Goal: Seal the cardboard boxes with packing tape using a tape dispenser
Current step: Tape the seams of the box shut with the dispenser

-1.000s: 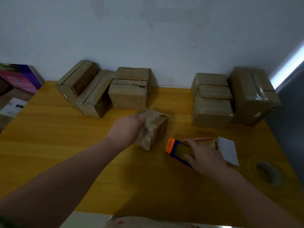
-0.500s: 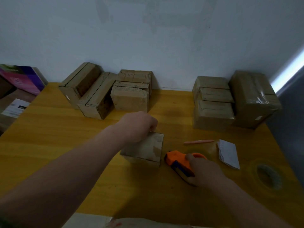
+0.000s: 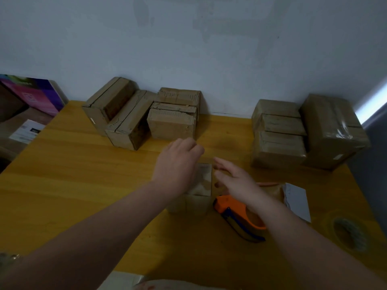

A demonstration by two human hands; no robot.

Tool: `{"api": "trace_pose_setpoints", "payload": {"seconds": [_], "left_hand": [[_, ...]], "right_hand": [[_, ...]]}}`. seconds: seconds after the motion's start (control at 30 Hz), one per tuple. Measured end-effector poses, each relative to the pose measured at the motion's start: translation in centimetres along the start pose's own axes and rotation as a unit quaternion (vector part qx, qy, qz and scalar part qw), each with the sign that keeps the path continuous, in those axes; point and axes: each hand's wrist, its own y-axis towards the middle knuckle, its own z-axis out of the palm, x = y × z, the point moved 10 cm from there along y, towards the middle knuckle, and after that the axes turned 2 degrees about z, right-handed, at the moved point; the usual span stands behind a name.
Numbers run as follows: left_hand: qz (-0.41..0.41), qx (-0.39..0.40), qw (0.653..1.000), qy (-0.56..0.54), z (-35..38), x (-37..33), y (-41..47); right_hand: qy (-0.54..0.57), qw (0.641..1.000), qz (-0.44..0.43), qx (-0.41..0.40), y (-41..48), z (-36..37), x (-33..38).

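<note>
**A:** Where is the small box (image 3: 204, 181)?

**B:** It stands on the yellow table (image 3: 83, 195), about in the middle. I take this box as the centre of the clock, with 12 o'clock toward the wall (image 3: 209, 49).

**A:** And the hands?

**B:** The left hand (image 3: 178, 166) lies on top of the small box and covers most of its lid. Its fingers are curled down over the far edge, so it holds the box from above. The fingertips are hidden.

**A:** And the other one?

**B:** The right hand (image 3: 236, 181) is at 3 o'clock, just beside the box. Its fingers are straight and a little spread, and it holds nothing. I cannot tell if it touches the side of the box.

**A:** Where is the tape dispenser?

**B:** The tape dispenser (image 3: 232, 208), orange and blue, lies on the table at 4 o'clock. It is near the box and partly under the right wrist.

**A:** What else is there?

**B:** At 11 o'clock, against the wall, there is a group of plain boxes (image 3: 171, 124). At 2 o'clock there is a second group (image 3: 278, 147), and beside it a bigger box (image 3: 333, 130) with shiny tape on it. A thin pink pen (image 3: 268, 183) lies at 3 o'clock, and a white paper (image 3: 297, 200) just past it. A roll of clear tape (image 3: 349, 233) lies farther out at 4 o'clock. A colourful carton (image 3: 35, 95) is at 10 o'clock, beyond the table edge.
</note>
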Motion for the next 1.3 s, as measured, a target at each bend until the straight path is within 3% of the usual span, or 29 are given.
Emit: {"api": "trace_pose_setpoints", "payload": {"seconds": [0.03, 0.17, 0.37, 0.63, 1.0, 1.3], "left_hand": [[0.011, -0.012, 1.0, 0.006, -0.2, -0.5, -0.6], [-0.007, 0.089, 0.995, -0.033, 3.3, -0.5, -2.9], [0.012, 0.145, 0.988, -0.044, 5.3, 0.2, -4.9], [0.105, 0.063, 0.992, -0.03, 3.4, 0.1, -5.9], [0.102, 0.036, 0.992, -0.063, 4.2, 0.3, -7.4], [0.108, 0.038, 0.991, -0.071, 3.8, 0.0, -7.3]], "right_hand": [[0.023, 1.0, 0.01, 0.004, 0.3, 0.2, 0.0], [0.079, 0.996, 0.032, 0.004, 0.8, 0.8, -0.3], [0.143, 0.989, 0.032, 0.019, 0.8, 1.5, -0.2], [0.194, 0.979, 0.05, 0.042, 0.5, 1.8, -1.1], [0.143, 0.989, 0.025, -0.035, 1.0, 2.3, -1.3], [-0.036, 0.986, -0.071, -0.145, 0.9, 1.2, 1.4]]}}
